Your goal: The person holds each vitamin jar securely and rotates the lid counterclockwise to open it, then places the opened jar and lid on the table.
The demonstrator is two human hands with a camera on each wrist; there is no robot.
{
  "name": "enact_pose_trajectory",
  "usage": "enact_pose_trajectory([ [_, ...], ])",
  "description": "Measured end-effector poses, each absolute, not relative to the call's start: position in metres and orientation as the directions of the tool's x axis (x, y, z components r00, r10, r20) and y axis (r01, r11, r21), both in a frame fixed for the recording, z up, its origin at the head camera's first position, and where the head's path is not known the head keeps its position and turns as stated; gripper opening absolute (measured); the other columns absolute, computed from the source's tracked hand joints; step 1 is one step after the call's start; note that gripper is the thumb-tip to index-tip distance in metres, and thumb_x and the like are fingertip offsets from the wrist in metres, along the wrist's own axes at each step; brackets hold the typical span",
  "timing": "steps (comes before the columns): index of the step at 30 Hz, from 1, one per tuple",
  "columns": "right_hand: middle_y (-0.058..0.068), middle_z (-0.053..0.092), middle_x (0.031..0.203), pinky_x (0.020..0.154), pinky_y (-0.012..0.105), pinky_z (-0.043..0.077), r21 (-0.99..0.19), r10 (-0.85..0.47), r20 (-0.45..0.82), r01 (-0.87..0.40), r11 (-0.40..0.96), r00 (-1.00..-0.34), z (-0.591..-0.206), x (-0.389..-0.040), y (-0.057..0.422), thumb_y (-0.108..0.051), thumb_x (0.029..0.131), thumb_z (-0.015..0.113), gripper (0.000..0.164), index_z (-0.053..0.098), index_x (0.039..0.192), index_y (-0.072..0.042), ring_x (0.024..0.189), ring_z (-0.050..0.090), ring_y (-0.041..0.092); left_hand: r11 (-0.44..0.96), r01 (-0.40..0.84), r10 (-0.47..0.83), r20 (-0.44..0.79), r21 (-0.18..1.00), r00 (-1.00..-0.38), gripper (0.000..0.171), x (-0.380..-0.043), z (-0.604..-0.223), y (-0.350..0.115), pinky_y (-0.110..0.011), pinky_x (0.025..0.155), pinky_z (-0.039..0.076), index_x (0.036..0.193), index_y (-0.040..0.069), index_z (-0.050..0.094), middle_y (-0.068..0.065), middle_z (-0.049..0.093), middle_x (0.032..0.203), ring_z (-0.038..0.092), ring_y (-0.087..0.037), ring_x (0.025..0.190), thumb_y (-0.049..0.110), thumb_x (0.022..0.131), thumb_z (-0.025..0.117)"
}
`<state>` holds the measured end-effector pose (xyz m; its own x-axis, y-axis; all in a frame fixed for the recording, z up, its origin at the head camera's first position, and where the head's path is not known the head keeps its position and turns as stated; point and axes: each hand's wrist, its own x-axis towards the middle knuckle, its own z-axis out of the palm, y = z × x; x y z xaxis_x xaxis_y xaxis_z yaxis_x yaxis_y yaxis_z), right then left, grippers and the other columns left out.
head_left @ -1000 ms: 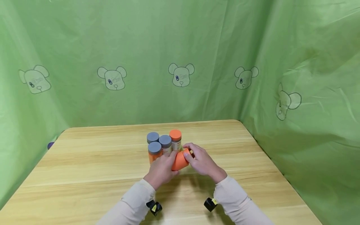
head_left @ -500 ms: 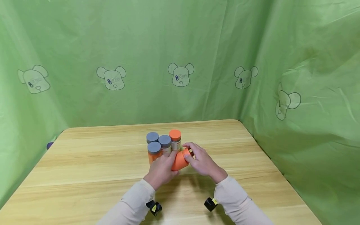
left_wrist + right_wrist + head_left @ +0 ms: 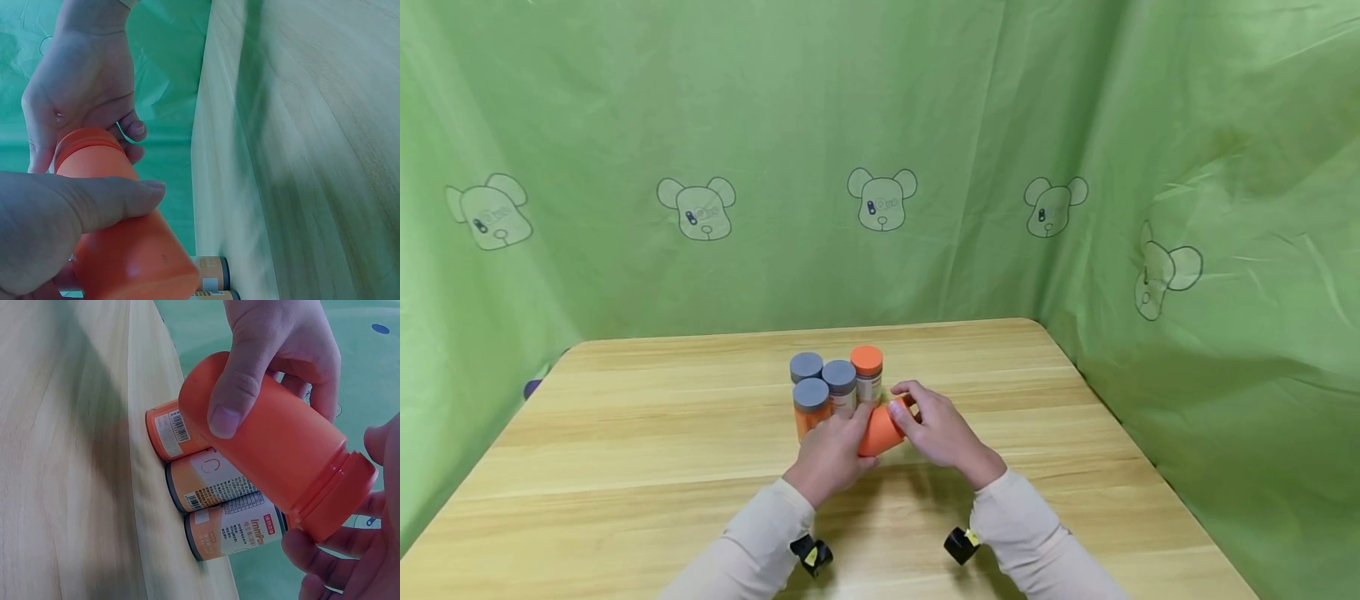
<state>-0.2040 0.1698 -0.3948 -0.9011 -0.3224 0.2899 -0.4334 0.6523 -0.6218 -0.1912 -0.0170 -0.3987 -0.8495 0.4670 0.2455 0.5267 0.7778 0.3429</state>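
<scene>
Left hand [image 3: 832,452] wraps tilted orange plastic bottle [image 3: 281,444]; right hand [image 3: 943,430] holds its orange cap [image 3: 340,499], bottle between both. Likely light, stiff, hardly fragile, slightly slippery; best held mid-body and round cap rim.

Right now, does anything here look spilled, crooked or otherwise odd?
Nothing stands out as spilled or damaged. Only the held orange bottle tilts: the left hand grips it and the right hand holds its cap; the other bottles stand upright.
</scene>
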Motion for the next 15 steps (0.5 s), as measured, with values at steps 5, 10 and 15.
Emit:
enact_pose_trajectory([
  [5,0.014,0.064,0.106,0.070,0.035,0.052,-0.623,-0.325,0.295,-0.439,0.648,-0.899,-0.3960,-0.2043,0.1700,-0.028,0.101,0.050,0.033,0.056,0.123,-0.004,0.079,0.063,0.019,0.775,0.532,0.472,0.247,0.341,-0.846,0.074,-0.1917,-0.3988,-0.0165,-0.041,0.074,0.055,0.134,0.007,0.050,-0.012,0.066,0.104,0.064,-0.023,0.081,0.025,0.073,0.087],
  [10,0.013,0.063,0.107,0.072,0.036,0.052,-0.624,-0.335,0.315,-0.460,0.631,-0.888,-0.3968,-0.2050,0.1704,-0.026,0.101,0.050,0.032,0.056,0.123,-0.003,0.083,0.064,0.021,0.776,0.535,0.473,0.253,0.335,-0.844,0.075,-0.1921,-0.3984,-0.0164,-0.040,0.073,0.055,0.134,0.006,0.049,-0.012,0.065,0.103,0.064,-0.022,0.081,0.024,0.072,0.087],
  [15,0.012,0.063,0.108,0.073,0.036,0.051,-0.620,-0.353,0.324,-0.479,0.621,-0.878,-0.3972,-0.2053,0.1712,-0.022,0.100,0.050,0.031,0.056,0.124,-0.003,0.086,0.062,0.022,0.779,0.532,0.471,0.250,0.333,-0.846,0.075,-0.1923,-0.3990,-0.0163,-0.040,0.072,0.055,0.135,0.007,0.049,-0.012,0.065,0.102,0.064,-0.022,0.080,0.025,0.072,0.087],
])
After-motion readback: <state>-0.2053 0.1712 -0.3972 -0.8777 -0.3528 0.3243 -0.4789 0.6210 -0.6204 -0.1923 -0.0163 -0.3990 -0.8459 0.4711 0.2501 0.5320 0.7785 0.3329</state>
